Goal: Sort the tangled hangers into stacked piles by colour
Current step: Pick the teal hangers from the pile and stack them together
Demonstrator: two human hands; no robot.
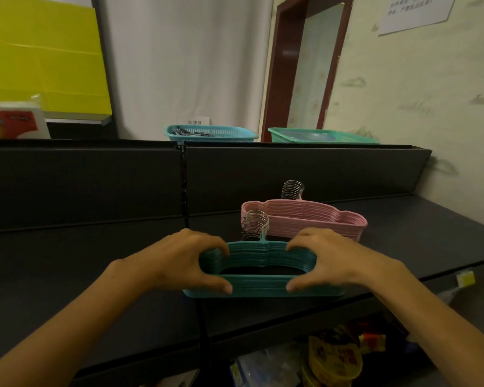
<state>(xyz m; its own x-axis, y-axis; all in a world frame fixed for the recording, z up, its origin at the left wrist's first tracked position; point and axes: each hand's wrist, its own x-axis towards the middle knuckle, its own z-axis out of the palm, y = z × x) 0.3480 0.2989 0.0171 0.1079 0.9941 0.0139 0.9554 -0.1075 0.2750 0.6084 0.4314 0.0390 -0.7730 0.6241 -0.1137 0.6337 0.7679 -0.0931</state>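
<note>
Dark shelving [403, 219] fills the lower half of the view, with an upright black back panel [81, 180] behind it and a pale wall with a dark red door frame [274, 79] beyond. At the centre of the shelf lies the teal hanger stack [263, 286], neatly aligned, its metal hooks [256, 226] bunched together at 12 o'clock of the pile. The left hand [185, 261] grips the stack's left end, fingers curled over the far edge and thumb pressed on the near edge; the right hand [336, 261] grips the right end the same way. Just behind, at about 1 o'clock from the teal pile, sits the pink hanger stack [305, 216] with its own hooks raised at the back. On top of the back panel rest a blue basket [210, 134] at 12 o'clock and a green basket [319, 135] at 1 o'clock. Packaged goods [333, 358] lie on a lower level at 5 o'clock.
</note>
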